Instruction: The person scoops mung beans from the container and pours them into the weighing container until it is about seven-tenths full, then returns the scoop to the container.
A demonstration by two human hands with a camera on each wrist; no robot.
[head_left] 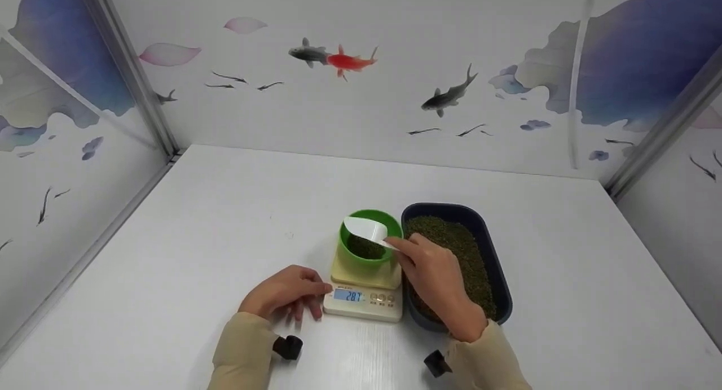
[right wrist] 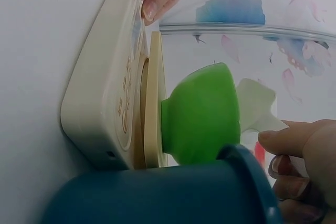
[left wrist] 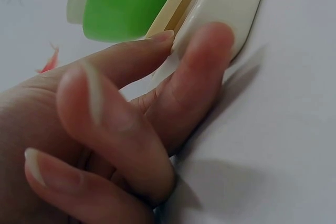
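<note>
Two bare hands work at a small kitchen scale [head_left: 364, 301] on a white table [head_left: 225, 237]. The right hand [head_left: 434, 271] pinches the handle of a white scoop [head_left: 368, 229] between thumb and curled fingers, holding its bowl tilted over the mouth of a green bowl [head_left: 366, 249]. The left hand [head_left: 285, 294] lies on the table at 9 o'clock of the scale, fingers loosely bent and holding nothing, with its fingertips [left wrist: 210, 40] touching the scale's left edge.

The green bowl stands on the scale's cream platform [right wrist: 155, 103], near the middle of the table's front half. It is round, bright green and partly filled with small dark green grains. The scale's blue display [head_left: 347, 295] is lit; its digits are too small to read with certainty.

At 3 o'clock of the scale, just beside it, sits a dark blue oblong tub [head_left: 496, 266] holding many more of the same grains. The right forearm crosses over the tub's near end.

White walls [head_left: 395, 96] printed with fish and petals enclose the table on three sides.
</note>
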